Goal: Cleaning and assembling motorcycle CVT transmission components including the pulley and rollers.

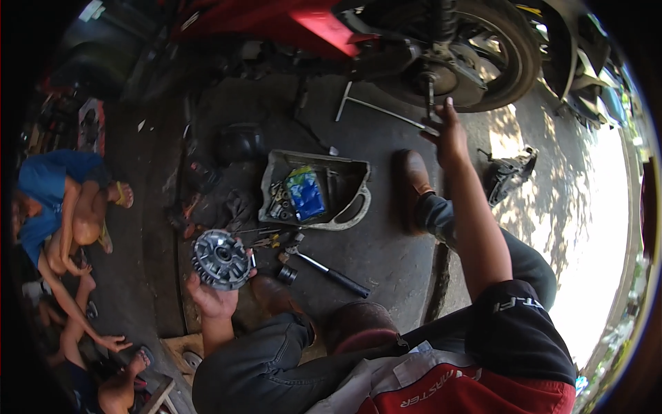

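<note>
My left hand is closed on a round, ribbed metal pulley plate, held low at the centre-left. My raised right hand has its fingers apart, beside a metal shaft below the scooter's rear wheel hub; whether it touches the shaft is unclear. Between my hands on the floor lie a cut plastic tray with a blue-green packet and small metal parts, a hammer, a dark cylindrical part and several hand tools.
The red scooter stands along the top, a metal T-bar beneath it. Two people sit at the left. A black part lies beyond my right leg. My boots and a dark red stool are below the tray.
</note>
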Demonstrator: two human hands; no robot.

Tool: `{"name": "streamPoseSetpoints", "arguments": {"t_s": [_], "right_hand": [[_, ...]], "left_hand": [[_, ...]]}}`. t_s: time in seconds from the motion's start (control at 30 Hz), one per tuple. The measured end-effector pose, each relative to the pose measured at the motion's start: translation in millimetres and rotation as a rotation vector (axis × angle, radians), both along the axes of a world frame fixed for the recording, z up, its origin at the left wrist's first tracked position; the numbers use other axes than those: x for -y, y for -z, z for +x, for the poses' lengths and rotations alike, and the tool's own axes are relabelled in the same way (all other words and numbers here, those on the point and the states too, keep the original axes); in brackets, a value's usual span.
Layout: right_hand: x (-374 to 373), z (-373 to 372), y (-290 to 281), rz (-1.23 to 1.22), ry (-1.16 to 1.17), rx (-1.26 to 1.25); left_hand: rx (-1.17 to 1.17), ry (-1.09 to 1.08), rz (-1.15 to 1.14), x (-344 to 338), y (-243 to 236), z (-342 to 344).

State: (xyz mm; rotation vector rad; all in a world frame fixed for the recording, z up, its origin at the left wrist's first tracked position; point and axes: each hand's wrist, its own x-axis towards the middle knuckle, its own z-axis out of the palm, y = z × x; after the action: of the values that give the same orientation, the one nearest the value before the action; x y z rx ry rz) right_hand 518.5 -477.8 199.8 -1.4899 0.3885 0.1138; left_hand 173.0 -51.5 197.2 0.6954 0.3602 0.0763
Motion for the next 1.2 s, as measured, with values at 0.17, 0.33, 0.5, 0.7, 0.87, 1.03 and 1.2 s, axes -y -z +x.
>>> {"name": "streamPoseSetpoints", "arguments": {"t_s": [0.17,0.33,0.5,0.7,0.87,1.03,1.2], "right_hand": [[16.9,-11.2,-8.8,-0.960,-0.117,0.627],[-107.9,-112.2,-10.3,-0.490,-0.480,0.534],[-179.4,-238.5,40.0,-0.336,-1.171,0.219],[-203.7,-324.3,72.8,-0.309,-1.217,0.180],[-190.2,-324.7,104.7,-0.208,-1.149,0.004],[-176.2,-318.4,103.4,0.106,-0.857,-0.257],[-146.6,-290.8,100.0,0.049,-0.835,-0.276]], "left_hand": [[0.025,-0.035,-0.016,-2.8,1.2,10.4],[0.082,-0.175,-0.070,-25.3,-0.1,-15.3],[-0.119,-0.132,-0.084,-16.8,54.1,-46.6],[-0.311,0.192,-0.369,27.4,94.0,-70.2],[-0.492,0.427,-0.306,35.9,125.6,-63.7],[-0.345,0.358,0.552,52.3,122.5,-39.3],[-0.237,0.436,1.523,37.4,137.4,-30.7]]}}
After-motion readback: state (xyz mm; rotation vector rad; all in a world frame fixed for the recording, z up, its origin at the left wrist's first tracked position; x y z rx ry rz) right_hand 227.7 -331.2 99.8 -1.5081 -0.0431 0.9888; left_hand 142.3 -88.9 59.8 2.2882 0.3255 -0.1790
